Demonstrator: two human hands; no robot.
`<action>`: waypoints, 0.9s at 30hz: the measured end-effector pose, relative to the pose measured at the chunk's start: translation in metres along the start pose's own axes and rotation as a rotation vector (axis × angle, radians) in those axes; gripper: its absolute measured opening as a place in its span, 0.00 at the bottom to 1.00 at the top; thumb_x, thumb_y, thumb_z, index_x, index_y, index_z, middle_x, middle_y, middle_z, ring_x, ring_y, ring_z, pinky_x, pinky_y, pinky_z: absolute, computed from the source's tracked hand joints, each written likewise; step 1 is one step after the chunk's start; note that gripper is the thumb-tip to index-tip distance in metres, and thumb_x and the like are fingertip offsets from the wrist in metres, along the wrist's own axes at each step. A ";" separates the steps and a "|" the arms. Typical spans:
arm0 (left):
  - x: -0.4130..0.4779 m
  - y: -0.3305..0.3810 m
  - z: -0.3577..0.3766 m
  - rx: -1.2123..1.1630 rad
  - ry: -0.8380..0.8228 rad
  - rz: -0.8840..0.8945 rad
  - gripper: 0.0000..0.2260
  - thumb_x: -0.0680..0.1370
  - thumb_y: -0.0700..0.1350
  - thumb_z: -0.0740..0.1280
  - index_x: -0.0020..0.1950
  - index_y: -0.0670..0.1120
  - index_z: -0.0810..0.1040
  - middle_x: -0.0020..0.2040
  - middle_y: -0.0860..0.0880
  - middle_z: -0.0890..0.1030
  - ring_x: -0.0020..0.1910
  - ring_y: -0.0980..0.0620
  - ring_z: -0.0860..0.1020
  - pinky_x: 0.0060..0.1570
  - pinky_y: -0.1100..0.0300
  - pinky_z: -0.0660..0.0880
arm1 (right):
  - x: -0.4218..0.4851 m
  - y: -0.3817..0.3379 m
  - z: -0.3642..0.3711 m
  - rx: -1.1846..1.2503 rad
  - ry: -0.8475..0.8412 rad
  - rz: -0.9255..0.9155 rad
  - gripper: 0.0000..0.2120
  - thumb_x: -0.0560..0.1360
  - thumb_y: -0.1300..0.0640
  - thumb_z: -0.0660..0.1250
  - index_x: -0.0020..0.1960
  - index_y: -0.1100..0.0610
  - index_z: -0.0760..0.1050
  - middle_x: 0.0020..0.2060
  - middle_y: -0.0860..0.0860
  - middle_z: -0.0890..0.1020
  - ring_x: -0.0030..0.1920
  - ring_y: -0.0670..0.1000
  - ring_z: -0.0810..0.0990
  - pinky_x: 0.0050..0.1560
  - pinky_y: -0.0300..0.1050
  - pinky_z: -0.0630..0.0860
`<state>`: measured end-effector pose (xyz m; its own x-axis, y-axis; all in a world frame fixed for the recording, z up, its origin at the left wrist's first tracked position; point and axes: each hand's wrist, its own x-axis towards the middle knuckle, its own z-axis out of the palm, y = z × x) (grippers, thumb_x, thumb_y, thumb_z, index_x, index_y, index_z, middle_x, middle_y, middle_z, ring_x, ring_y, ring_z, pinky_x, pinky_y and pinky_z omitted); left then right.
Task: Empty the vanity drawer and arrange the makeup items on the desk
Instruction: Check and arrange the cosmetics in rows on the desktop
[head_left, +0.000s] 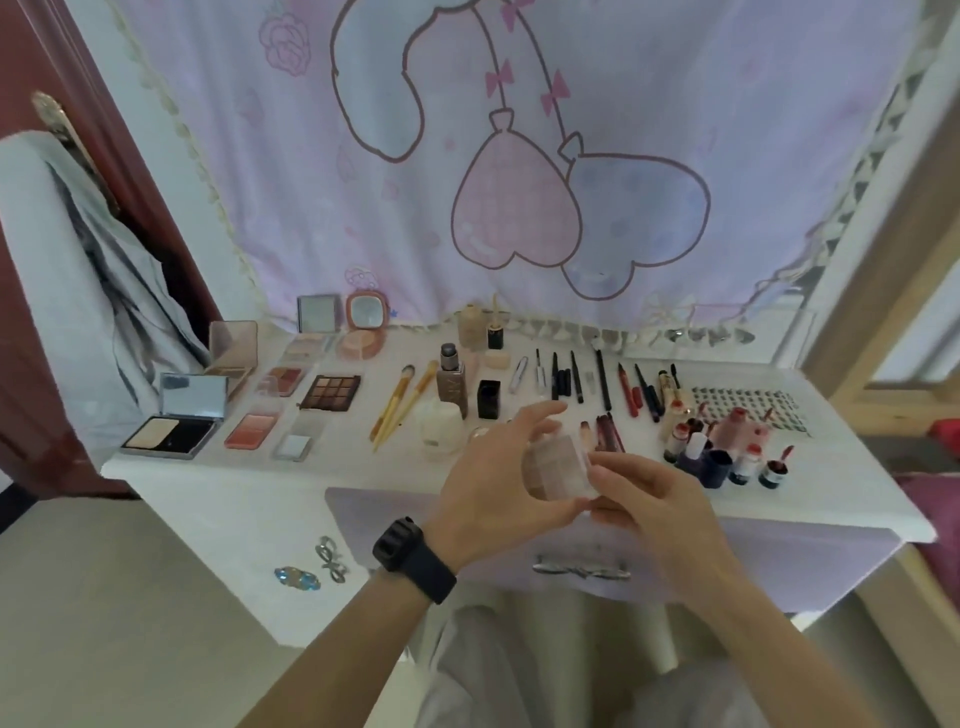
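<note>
Both hands meet above the front of the white desk (249, 483), over the lavender drawer front (779, 561), and between them is a small translucent palette (558, 462) with pale pink blocks showing through its walls; the left hand (488, 467), a black watch (410, 558) on its wrist, curls its fingers over the top with the thumb beneath, and the right hand (644, 493) pinches the lower right corner between thumb and fingertips; the palette is lifted off the desk, in front of a white jar (441, 428). The drawer's inside is hidden and only its face and silver handle (582, 569) show. At the left lie open cases: a powder compact (174, 434) with its mirror lid raised, holding one pale pan and one dark; a blush palette (253, 430) with pink and coral pans; a nine-pan eyeshadow palette (331, 393) in browns; a round pink compact (365, 325) open at the back, just before the hanging cloth (519, 182). In the middle two brushes (402, 402) lie side by side beside a foundation bottle (451, 382) and a black cube bottle (488, 399); a row of pencils (602, 382) lies farther right; a cluster of small bottles (727, 452) stands close to the right front edge. A bare strip of white top runs along the front edge before the left-hand cases; the right corner is crowded nearly to the rim.
</note>
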<state>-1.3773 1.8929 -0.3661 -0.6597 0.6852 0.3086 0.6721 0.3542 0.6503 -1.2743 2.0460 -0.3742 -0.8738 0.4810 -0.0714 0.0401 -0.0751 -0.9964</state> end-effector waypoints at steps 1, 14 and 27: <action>0.001 0.001 0.004 0.038 0.003 0.016 0.38 0.68 0.62 0.76 0.73 0.62 0.62 0.66 0.61 0.75 0.63 0.62 0.73 0.63 0.58 0.73 | 0.000 0.002 -0.006 0.009 0.020 0.001 0.08 0.76 0.61 0.72 0.55 0.58 0.83 0.42 0.55 0.88 0.43 0.54 0.87 0.42 0.39 0.82; -0.012 0.010 0.037 -0.581 0.182 -0.224 0.33 0.63 0.55 0.80 0.67 0.54 0.75 0.60 0.56 0.82 0.61 0.56 0.79 0.63 0.51 0.77 | -0.004 0.011 -0.038 0.460 -0.059 0.241 0.13 0.75 0.63 0.69 0.57 0.68 0.80 0.43 0.61 0.85 0.38 0.54 0.86 0.37 0.41 0.83; -0.017 0.014 0.038 -0.761 0.060 -0.357 0.30 0.70 0.60 0.76 0.70 0.55 0.75 0.62 0.57 0.81 0.59 0.60 0.81 0.60 0.58 0.78 | -0.012 0.008 -0.033 -0.283 -0.182 -0.175 0.16 0.72 0.44 0.71 0.58 0.48 0.78 0.53 0.39 0.83 0.52 0.45 0.84 0.49 0.36 0.79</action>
<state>-1.3439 1.9109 -0.3887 -0.8209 0.5708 0.0177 0.0236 0.0030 0.9997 -1.2469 2.0686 -0.3827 -0.9501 0.3002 0.0850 -0.0073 0.2511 -0.9679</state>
